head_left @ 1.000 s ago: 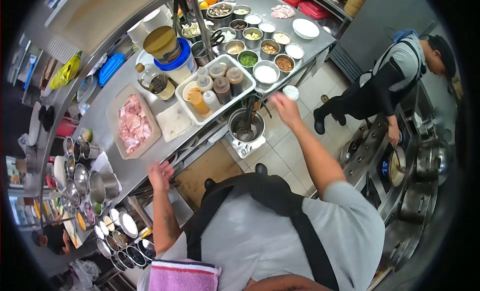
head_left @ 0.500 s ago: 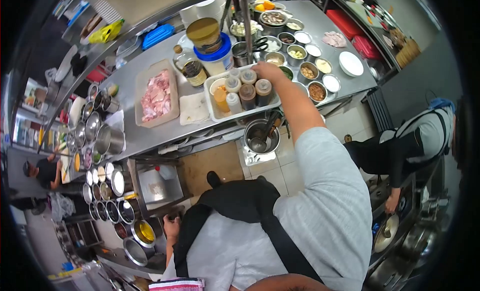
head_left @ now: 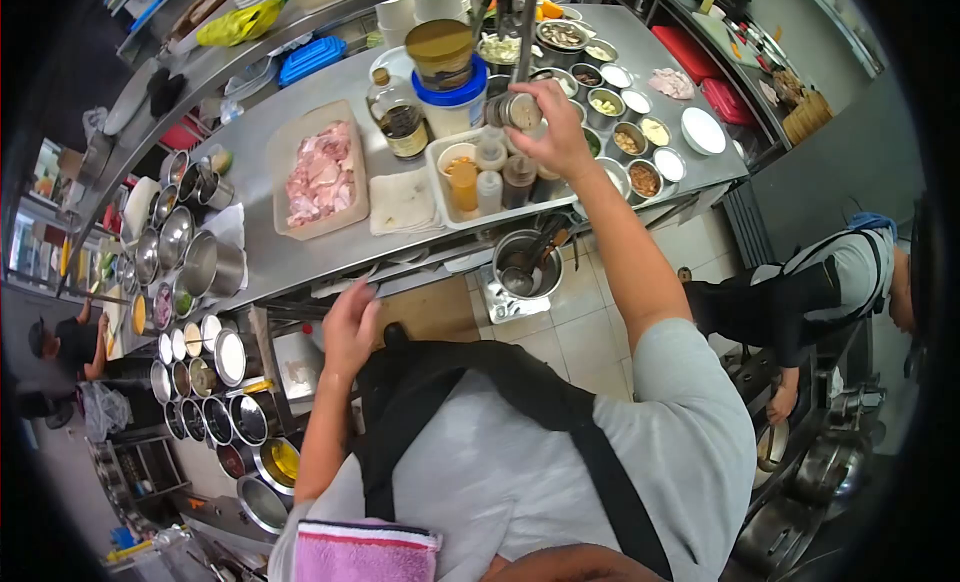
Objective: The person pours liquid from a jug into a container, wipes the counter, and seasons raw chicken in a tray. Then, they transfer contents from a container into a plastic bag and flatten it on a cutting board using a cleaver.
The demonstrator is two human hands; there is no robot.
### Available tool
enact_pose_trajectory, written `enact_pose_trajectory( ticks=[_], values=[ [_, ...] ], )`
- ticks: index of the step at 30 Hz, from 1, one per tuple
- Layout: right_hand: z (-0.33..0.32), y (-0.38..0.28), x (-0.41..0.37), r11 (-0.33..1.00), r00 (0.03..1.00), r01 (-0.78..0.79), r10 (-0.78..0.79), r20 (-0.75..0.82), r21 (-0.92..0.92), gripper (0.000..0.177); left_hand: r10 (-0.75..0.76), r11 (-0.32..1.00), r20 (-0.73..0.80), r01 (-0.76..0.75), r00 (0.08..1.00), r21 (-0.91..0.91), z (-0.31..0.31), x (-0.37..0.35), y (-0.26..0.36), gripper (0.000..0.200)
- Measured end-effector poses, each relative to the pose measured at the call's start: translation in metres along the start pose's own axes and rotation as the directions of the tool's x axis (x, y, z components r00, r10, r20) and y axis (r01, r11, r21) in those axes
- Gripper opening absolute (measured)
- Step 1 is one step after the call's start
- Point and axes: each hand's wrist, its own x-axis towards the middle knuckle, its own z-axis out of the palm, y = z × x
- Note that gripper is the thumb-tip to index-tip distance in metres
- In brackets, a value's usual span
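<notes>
R hand (head_left: 562, 142) now up, grip clamped on jar (head_left: 520, 111); L hand (head_left: 348, 332) raised, fingers apart.

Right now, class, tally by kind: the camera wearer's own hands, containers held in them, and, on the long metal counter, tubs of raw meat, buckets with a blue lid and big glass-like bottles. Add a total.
Hands (left hand, right hand): 2
Held container: 1
Meat tub: 1
Blue-lidded bucket: 1
Big bottle: 1
Total: 6
</notes>
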Motion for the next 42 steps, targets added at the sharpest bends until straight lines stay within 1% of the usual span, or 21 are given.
enact_pose_trajectory(
  ticks=[2, 6, 7, 9, 13, 14, 16, 17, 18, 19, 21, 22, 25, 27, 32, 33, 34, 37, 39, 40, 42],
  values=[
    [0.027, -0.041, -0.004, 1.000, 1.000, 0.019, -0.019, 0.007, 0.012, 0.061, 0.290, 0.956, 0.065, -0.293, 0.955, 0.033, -0.005, 0.057, 0.048, 0.049],
    [0.099, -0.119, -0.008, 0.998, 0.997, 0.056, -0.058, 0.049, 0.024, 0.063, 0.626, 0.772, 0.091, -0.632, 0.775, 0.069, -0.036, 0.135, 0.103, 0.065],
    [0.118, -0.133, -0.007, 0.995, 0.991, 0.103, -0.103, 0.091, 0.001, 0.063, 0.626, 0.772, 0.110, -0.633, 0.772, 0.054, -0.045, 0.149, 0.098, 0.065],
    [0.156, -0.156, -0.006, 0.998, 0.991, 0.060, -0.059, 0.122, -0.005, 0.065, 0.736, 0.654, 0.095, -0.741, 0.670, 0.155, -0.065, 0.171, 0.084, 0.070],
    [0.219, -0.184, 0.010, 0.994, 0.986, 0.073, -0.060, 0.153, -0.085, 0.070, 0.704, 0.707, 0.076, -0.707, 0.706, 0.023, -0.109, 0.194, 0.030, 0.065],
    [0.235, -0.187, 0.013, 0.989, 0.991, -0.064, 0.047, 0.123, 0.137, 0.072, 0.683, 0.731, 0.074, -0.678, 0.727, -0.082, -0.119, 0.197, 0.020, 0.057],
    [0.279, -0.185, 0.014, 0.812, 0.971, -0.238, 0.217, 0.103, 0.533, 0.078, 0.683, 0.730, 0.085, -0.674, 0.726, -0.111, -0.136, 0.204, 0.001, 0.052],
    [0.289, -0.183, 0.010, 0.809, 0.969, -0.244, 0.216, 0.117, 0.534, 0.078, 0.689, 0.724, 0.096, -0.677, 0.718, -0.130, -0.144, 0.208, -0.006, 0.048],
    [0.292, -0.186, 0.009, 0.830, 0.921, -0.349, 0.220, 0.321, 0.434, 0.076, 0.774, 0.627, 0.103, -0.779, 0.624, 0.003, -0.157, 0.214, -0.001, 0.036],
    [0.296, -0.187, 0.009, 0.847, 0.827, -0.430, 0.230, 0.512, 0.314, 0.074, 0.764, 0.640, 0.094, -0.768, 0.638, 0.011, -0.166, 0.220, -0.009, 0.036],
    [0.312, -0.192, 0.012, 0.878, 0.812, -0.371, 0.148, 0.565, 0.303, 0.066, 0.808, 0.465, 0.304, -0.863, 0.506, 0.200, -0.179, 0.229, -0.027, 0.032],
    [0.321, -0.195, 0.014, 0.892, 0.830, -0.357, 0.166, 0.533, 0.277, 0.062, 0.833, 0.430, 0.274, -0.874, 0.480, 0.226, -0.178, 0.235, -0.036, 0.031],
    [0.347, -0.196, 0.015, 0.914, 0.864, -0.317, 0.168, 0.475, 0.254, 0.055, 0.801, 0.501, 0.211, -0.820, 0.560, 0.276, -0.182, 0.239, -0.054, 0.031],
    [0.363, -0.191, 0.016, 0.979, 0.952, -0.186, 0.161, 0.262, 0.077, 0.053, 0.751, 0.588, 0.122, -0.740, 0.650, 0.327, -0.176, 0.236, -0.063, 0.031],
    [0.398, -0.174, 0.007, 0.967, 0.958, -0.223, 0.194, 0.211, 0.125, 0.056, 0.590, 0.739, -0.030, -0.524, 0.807, 0.423, -0.165, 0.229, -0.084, 0.035],
    [0.400, -0.168, 0.009, 0.967, 0.965, -0.205, 0.173, 0.198, 0.152, 0.058, 0.432, 0.877, -0.108, -0.389, 0.895, 0.281, -0.167, 0.225, -0.084, 0.035],
    [0.399, -0.164, 0.013, 0.912, 0.909, -0.373, 0.322, 0.263, 0.172, 0.062, 0.255, 0.964, -0.160, -0.237, 0.954, 0.120, -0.168, 0.223, -0.083, 0.036],
    [0.387, -0.114, 0.053, 0.890, 0.891, -0.443, 0.423, 0.167, 0.109, 0.069, 0.352, 0.918, -0.190, -0.299, 0.916, 0.261, -0.134, 0.234, -0.153, 0.033],
    [0.372, -0.061, 0.087, 0.976, 0.971, -0.133, 0.163, 0.173, -0.170, 0.069, 0.344, 0.900, -0.146, -0.281, 0.927, 0.334, -0.109, 0.232, -0.195, 0.030],
    [0.366, -0.058, 0.106, 0.979, 0.974, -0.114, 0.143, 0.173, -0.167, 0.069, 0.327, 0.875, -0.090, -0.265, 0.941, 0.406, -0.100, 0.233, -0.209, 0.027],
    [0.355, -0.063, 0.147, 0.890, 0.967, 0.075, 0.046, 0.251, -0.450, 0.060, 0.308, 0.851, -0.072, -0.241, 0.949, 0.466, -0.091, 0.229, -0.219, 0.025]
  ],
)
